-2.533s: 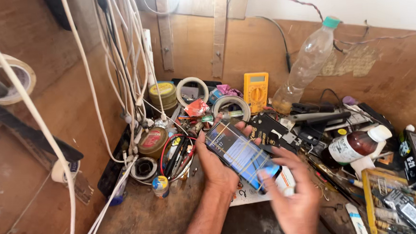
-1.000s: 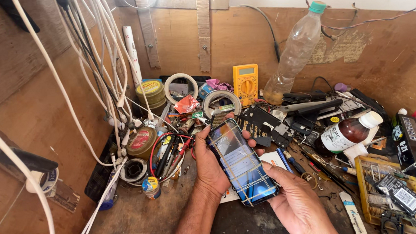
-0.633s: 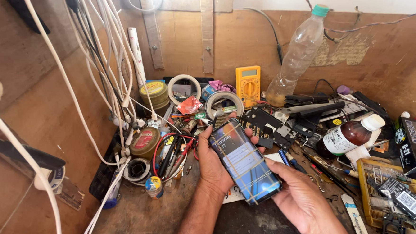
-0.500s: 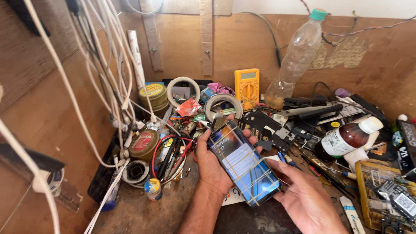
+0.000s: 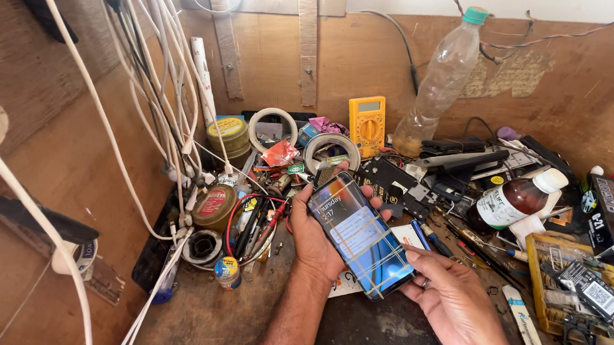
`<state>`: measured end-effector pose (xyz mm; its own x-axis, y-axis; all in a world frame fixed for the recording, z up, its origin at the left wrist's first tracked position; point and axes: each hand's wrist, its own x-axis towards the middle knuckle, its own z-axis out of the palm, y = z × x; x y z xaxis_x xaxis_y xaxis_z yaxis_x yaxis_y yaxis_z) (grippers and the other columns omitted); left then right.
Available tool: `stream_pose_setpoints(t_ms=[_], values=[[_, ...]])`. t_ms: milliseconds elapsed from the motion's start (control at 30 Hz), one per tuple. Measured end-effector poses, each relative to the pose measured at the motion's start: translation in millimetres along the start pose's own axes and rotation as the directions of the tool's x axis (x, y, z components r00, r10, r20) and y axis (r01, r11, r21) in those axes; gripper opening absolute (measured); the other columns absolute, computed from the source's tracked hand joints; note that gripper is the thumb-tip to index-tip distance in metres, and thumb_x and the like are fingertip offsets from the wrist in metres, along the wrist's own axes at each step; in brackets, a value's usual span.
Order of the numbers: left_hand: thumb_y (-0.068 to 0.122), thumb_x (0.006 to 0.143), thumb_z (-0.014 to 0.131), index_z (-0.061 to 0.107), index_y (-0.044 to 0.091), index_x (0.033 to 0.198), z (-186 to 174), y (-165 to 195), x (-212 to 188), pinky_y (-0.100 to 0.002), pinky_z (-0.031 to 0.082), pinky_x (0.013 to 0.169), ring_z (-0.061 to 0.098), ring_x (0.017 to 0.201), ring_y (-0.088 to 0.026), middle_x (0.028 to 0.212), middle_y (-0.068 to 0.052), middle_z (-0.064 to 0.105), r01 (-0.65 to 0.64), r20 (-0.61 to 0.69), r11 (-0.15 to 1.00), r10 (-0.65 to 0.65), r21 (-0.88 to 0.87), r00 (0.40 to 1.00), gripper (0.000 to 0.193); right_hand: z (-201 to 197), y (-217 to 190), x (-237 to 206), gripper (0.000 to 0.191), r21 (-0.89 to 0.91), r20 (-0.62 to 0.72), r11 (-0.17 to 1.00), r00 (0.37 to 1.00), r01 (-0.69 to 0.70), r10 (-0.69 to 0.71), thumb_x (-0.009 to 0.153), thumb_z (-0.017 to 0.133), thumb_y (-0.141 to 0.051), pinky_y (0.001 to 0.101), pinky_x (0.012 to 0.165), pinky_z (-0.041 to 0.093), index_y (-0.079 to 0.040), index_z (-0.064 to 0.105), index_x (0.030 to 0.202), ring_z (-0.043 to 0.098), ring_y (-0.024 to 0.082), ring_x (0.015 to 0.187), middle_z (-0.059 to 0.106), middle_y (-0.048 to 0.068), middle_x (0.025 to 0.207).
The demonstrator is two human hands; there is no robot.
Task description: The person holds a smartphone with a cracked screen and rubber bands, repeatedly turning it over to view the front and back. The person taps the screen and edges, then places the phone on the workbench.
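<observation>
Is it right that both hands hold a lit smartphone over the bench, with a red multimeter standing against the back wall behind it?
Not quite: the multimeter is yellow, not red, as the head view shows. The rest stands: the left hand and right hand hold the lit smartphone over the bench.

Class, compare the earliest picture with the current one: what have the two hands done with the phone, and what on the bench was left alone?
The right hand has slid from over the screen down to the lower end of the smartphone, leaving the lit screen uncovered. The left hand still grips the phone's left edge. The yellow multimeter, plastic bottle and tape rolls lie as before.
</observation>
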<state>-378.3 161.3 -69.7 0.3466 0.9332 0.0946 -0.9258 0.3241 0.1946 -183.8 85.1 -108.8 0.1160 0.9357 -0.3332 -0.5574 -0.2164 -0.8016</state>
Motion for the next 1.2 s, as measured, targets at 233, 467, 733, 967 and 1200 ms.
stream_pose_setpoints(t_ms=[233,467,733,967,1200], values=[[0.056,0.098,0.038,0.056,0.014,0.143,3,-6,-2,-0.059,0.057,0.088,0.068,0.091,-0.036,0.101,-0.021,0.068,-0.015,0.038,0.999,0.013,0.050,0.999,0.065,-1,-2,0,0.020,-0.024,-0.065,0.998,0.996,-0.059,0.057,0.087,0.074,-0.014,0.0380,0.072,0.049,-0.002,0.077,0.102,0.065,0.016,0.081,0.076,0.006,0.094],[0.056,0.098,0.036,0.056,0.013,0.144,1,-5,1,-0.058,0.058,0.088,0.068,0.093,-0.035,0.101,-0.020,0.068,-0.017,0.032,0.995,0.014,0.096,0.999,0.066,2,0,8,0.015,-0.021,-0.077,0.998,0.995,-0.065,0.064,0.089,0.075,-0.015,0.0361,0.068,0.045,-0.004,0.075,0.099,0.063,0.015,0.079,0.076,0.006,0.093],[0.059,0.097,0.034,0.059,0.010,0.133,-7,-7,6,-0.061,0.056,0.087,0.066,0.090,-0.035,0.098,-0.019,0.067,-0.032,-0.088,0.999,0.032,0.000,0.996,0.065,16,-5,-11,0.025,-0.214,0.058,0.932,0.956,0.292,-0.286,0.090,0.065,-0.015,0.0271,0.077,0.051,-0.002,0.075,0.108,0.067,0.010,0.089,0.077,0.005,0.102],[0.058,0.095,0.034,0.061,0.007,0.132,-10,-1,-2,-0.062,0.056,0.087,0.066,0.089,-0.035,0.097,-0.019,0.067,0.033,-0.120,0.999,-0.031,0.015,0.992,0.068,19,1,-14,0.023,-0.523,0.238,0.693,0.866,0.495,-0.439,0.098,0.067,-0.014,0.0242,0.069,0.045,-0.001,0.073,0.116,0.056,0.009,0.079,0.071,0.005,0.094],[0.058,0.096,0.033,0.062,0.009,0.132,-12,7,-10,-0.061,0.057,0.084,0.066,0.086,-0.035,0.094,-0.019,0.067,0.043,-0.115,0.999,-0.046,-0.033,0.992,0.067,18,12,-14,0.019,-0.449,0.254,0.767,0.889,0.458,-0.382,0.095,0.069,-0.015,0.0219,0.072,0.047,0.001,0.071,0.106,0.057,0.007,0.080,0.069,0.003,0.089]])
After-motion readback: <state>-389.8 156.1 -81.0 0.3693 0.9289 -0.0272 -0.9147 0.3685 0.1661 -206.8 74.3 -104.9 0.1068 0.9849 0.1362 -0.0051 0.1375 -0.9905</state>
